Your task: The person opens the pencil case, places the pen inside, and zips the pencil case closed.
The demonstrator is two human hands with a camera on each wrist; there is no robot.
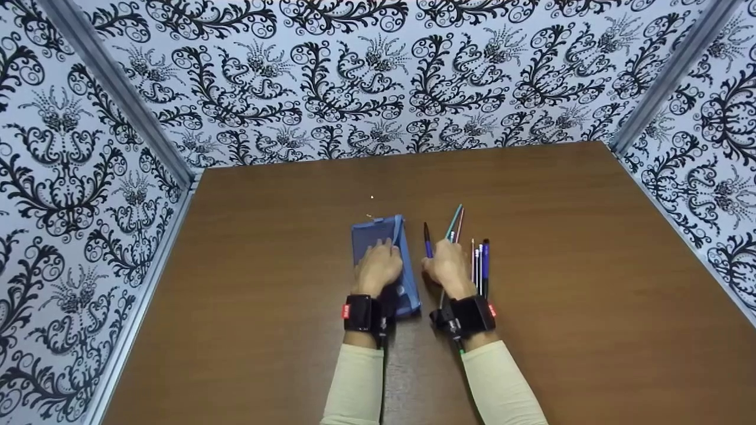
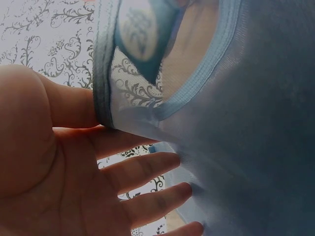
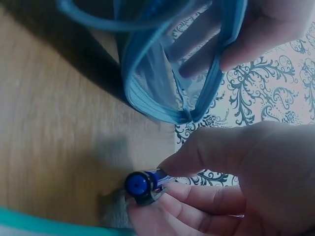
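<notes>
A blue mesh pencil case (image 1: 409,283) lies on the table, its zipped mouth parted in the right wrist view. My left hand (image 1: 378,267) pinches the rim of that case between thumb and index finger; its other fingers (image 2: 142,172) spread along the mesh in the left wrist view. To the right of the case, my right hand (image 1: 447,267) pinches a blue pen (image 1: 427,241) with a dark end. Its blue round end and clip face the camera in the right wrist view. Part of the pen's length is hidden by the hand.
Pencils, one teal (image 1: 454,221) and one reddish (image 1: 460,219), extend beyond the right hand. Several pens and pencils (image 1: 480,268) lie side by side to its right. A small white speck (image 1: 371,197) is behind the case. Patterned walls (image 1: 378,77) border the wooden table (image 1: 266,265).
</notes>
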